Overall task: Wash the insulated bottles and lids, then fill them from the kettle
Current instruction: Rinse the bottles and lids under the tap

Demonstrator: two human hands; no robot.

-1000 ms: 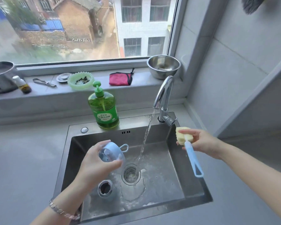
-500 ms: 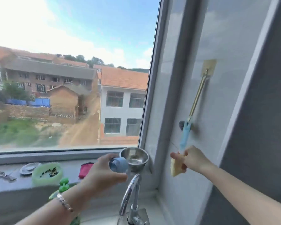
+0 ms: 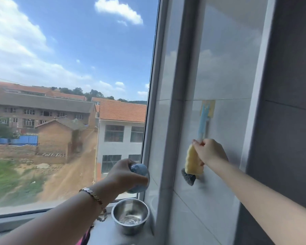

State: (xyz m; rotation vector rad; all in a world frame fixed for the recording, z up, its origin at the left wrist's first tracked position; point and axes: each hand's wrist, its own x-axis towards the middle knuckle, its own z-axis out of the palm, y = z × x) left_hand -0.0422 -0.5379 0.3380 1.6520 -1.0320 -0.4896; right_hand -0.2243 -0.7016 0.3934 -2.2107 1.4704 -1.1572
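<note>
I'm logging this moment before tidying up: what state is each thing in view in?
blue lid, held in the left hand, off any bottle.
sponge brush, held upright by the right hand, sponge end down, handle top at the wall hook; hooked or not, too blurred to tell.
steel bowl, upright on the sill, looks empty.
grey scrubber, against the wall below the sponge end.

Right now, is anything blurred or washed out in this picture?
Head view: the yellow sponge brush with the blue handle is motion-smeared at the yellow wall hook; the glossy grey wall tiles mirror clouds; the round steel bowl looks sharp.
</note>
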